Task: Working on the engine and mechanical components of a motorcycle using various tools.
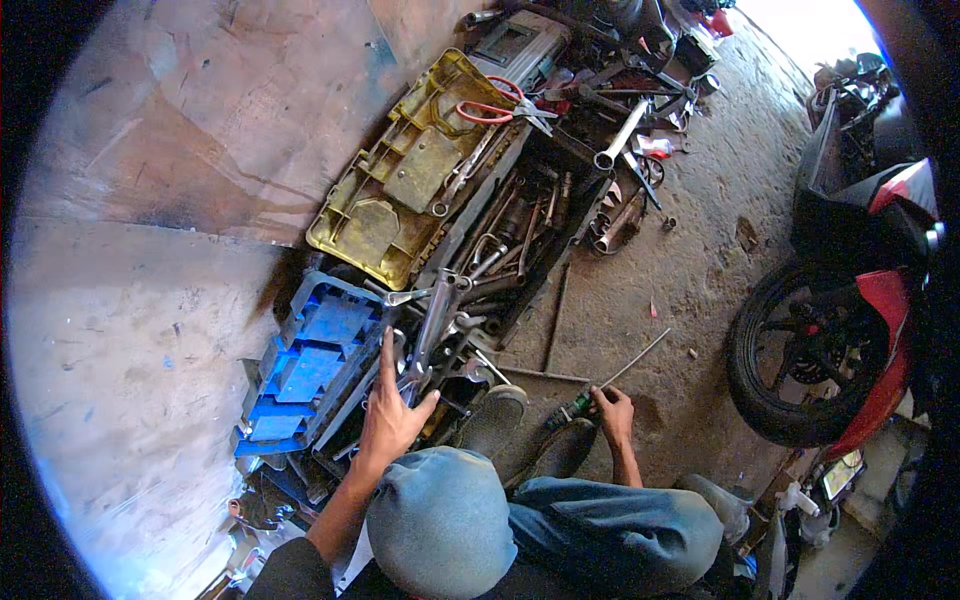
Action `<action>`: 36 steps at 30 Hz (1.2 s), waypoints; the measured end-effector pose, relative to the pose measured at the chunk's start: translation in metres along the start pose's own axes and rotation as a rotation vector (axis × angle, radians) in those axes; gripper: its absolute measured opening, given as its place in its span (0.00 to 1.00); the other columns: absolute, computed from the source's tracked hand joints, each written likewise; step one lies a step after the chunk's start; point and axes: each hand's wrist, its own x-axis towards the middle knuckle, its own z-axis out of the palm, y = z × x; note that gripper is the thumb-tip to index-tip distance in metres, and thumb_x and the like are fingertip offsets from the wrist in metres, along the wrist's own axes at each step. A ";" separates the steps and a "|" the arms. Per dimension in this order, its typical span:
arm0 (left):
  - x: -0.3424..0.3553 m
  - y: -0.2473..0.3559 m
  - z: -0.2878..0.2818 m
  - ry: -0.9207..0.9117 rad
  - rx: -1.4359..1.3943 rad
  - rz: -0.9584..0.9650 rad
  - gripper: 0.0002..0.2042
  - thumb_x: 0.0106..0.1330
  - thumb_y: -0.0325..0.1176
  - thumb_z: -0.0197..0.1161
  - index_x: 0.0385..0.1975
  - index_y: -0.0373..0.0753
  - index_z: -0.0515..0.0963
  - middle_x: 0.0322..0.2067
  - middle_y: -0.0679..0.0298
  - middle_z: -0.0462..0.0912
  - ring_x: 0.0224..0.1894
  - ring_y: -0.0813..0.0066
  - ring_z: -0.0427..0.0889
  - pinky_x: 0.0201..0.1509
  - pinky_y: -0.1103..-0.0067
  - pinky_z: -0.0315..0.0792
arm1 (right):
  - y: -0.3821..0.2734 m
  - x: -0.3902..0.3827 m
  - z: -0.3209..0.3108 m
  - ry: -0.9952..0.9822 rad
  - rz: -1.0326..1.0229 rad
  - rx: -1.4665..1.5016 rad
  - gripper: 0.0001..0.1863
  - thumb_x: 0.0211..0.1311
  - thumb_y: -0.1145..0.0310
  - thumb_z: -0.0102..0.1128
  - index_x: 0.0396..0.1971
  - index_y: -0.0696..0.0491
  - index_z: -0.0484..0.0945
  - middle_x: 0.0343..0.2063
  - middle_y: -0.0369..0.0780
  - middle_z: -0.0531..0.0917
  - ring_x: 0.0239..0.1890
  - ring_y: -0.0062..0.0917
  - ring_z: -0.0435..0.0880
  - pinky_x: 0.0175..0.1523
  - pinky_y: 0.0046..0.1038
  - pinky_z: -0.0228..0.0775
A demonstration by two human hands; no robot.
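Observation:
My left hand point(393, 422) is over the open toolbox of wrenches, index finger stretched out and thumb apart. It appears to hold nothing; its other fingers are partly hidden. Right by its fingertips are a shiny metal tool point(436, 318) and several loose wrenches point(408, 297). Low over the floor, beside my shoe point(566, 447), my right hand point(614, 416) pinches a screwdriver point(572, 408). The tool has a green handle, and its thin shaft points away to the right.
A yellow lid tray point(412, 168) carries a wrench and red-handled scissors point(486, 112). Blue tray point(310, 372) sits at left. More spanners point(622, 133) lie beyond the box, and a metal bar point(557, 318) rests on the floor. A motorcycle wheel point(806, 350) stands at right.

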 end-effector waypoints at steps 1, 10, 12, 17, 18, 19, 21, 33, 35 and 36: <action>-0.002 0.002 -0.003 -0.004 -0.002 0.004 0.50 0.56 0.31 0.70 0.73 0.42 0.41 0.63 0.37 0.65 0.64 0.38 0.66 0.68 0.62 0.62 | -0.003 -0.001 0.001 0.006 0.006 -0.017 0.19 0.60 0.58 0.64 0.36 0.62 0.83 0.27 0.40 0.86 0.26 0.19 0.83 0.35 0.23 0.72; -0.028 -0.025 -0.006 0.072 -0.175 -0.030 0.32 0.62 0.29 0.61 0.67 0.38 0.58 0.55 0.43 0.75 0.59 0.44 0.75 0.62 0.64 0.69 | 0.053 0.020 0.018 0.178 -0.184 0.072 0.14 0.64 0.63 0.61 0.32 0.62 0.80 0.23 0.35 0.81 0.25 0.17 0.79 0.32 0.27 0.72; -0.035 -0.037 -0.013 0.074 -0.126 -0.028 0.29 0.63 0.28 0.61 0.65 0.37 0.62 0.55 0.43 0.76 0.59 0.45 0.75 0.62 0.64 0.68 | 0.047 0.021 0.024 0.183 -0.254 0.098 0.14 0.65 0.63 0.61 0.30 0.61 0.78 0.24 0.34 0.79 0.26 0.17 0.77 0.32 0.27 0.71; -0.046 -0.040 -0.024 0.064 -0.121 -0.056 0.21 0.64 0.28 0.60 0.58 0.35 0.71 0.52 0.49 0.78 0.54 0.52 0.78 0.59 0.68 0.70 | -0.032 0.007 0.023 0.042 -0.385 0.133 0.14 0.65 0.63 0.62 0.28 0.59 0.75 0.24 0.33 0.75 0.28 0.17 0.70 0.34 0.25 0.64; -0.047 -0.041 -0.025 0.107 -0.167 -0.024 0.19 0.64 0.28 0.59 0.56 0.35 0.72 0.51 0.51 0.78 0.52 0.55 0.79 0.56 0.69 0.71 | -0.040 0.013 0.027 0.065 -0.377 0.078 0.14 0.65 0.63 0.62 0.29 0.58 0.75 0.24 0.33 0.75 0.28 0.17 0.71 0.34 0.24 0.65; -0.049 -0.042 -0.025 0.110 -0.169 -0.022 0.19 0.64 0.28 0.59 0.56 0.35 0.72 0.51 0.51 0.78 0.52 0.55 0.79 0.56 0.69 0.71 | -0.054 0.013 0.030 0.066 -0.381 0.079 0.14 0.65 0.63 0.62 0.29 0.58 0.75 0.24 0.33 0.75 0.28 0.17 0.71 0.34 0.24 0.65; -0.052 -0.044 -0.027 0.114 -0.224 -0.081 0.17 0.64 0.26 0.58 0.53 0.35 0.74 0.51 0.53 0.78 0.52 0.58 0.79 0.54 0.70 0.74 | -0.078 0.014 0.036 -0.144 -0.361 0.160 0.14 0.66 0.62 0.62 0.31 0.58 0.75 0.24 0.34 0.75 0.28 0.16 0.72 0.33 0.23 0.66; -0.058 -0.040 -0.024 0.157 -0.308 -0.072 0.10 0.64 0.23 0.58 0.44 0.33 0.77 0.50 0.55 0.77 0.50 0.64 0.80 0.48 0.75 0.77 | -0.100 0.045 0.048 -0.306 -0.453 0.168 0.16 0.71 0.63 0.55 0.51 0.58 0.75 0.45 0.40 0.80 0.44 0.23 0.79 0.44 0.26 0.76; -0.055 -0.039 -0.021 0.146 -0.319 -0.072 0.09 0.64 0.23 0.58 0.44 0.33 0.78 0.50 0.55 0.77 0.50 0.64 0.80 0.48 0.75 0.77 | -0.108 0.032 0.042 -0.352 -0.387 0.211 0.18 0.71 0.64 0.54 0.56 0.58 0.74 0.50 0.41 0.80 0.48 0.24 0.80 0.47 0.27 0.76; -0.053 -0.036 -0.019 0.135 -0.345 -0.070 0.09 0.64 0.23 0.58 0.43 0.33 0.78 0.50 0.55 0.77 0.50 0.64 0.79 0.47 0.75 0.78 | -0.110 0.030 0.038 -0.438 -0.397 0.181 0.19 0.71 0.64 0.54 0.57 0.58 0.73 0.52 0.41 0.79 0.50 0.25 0.79 0.48 0.28 0.76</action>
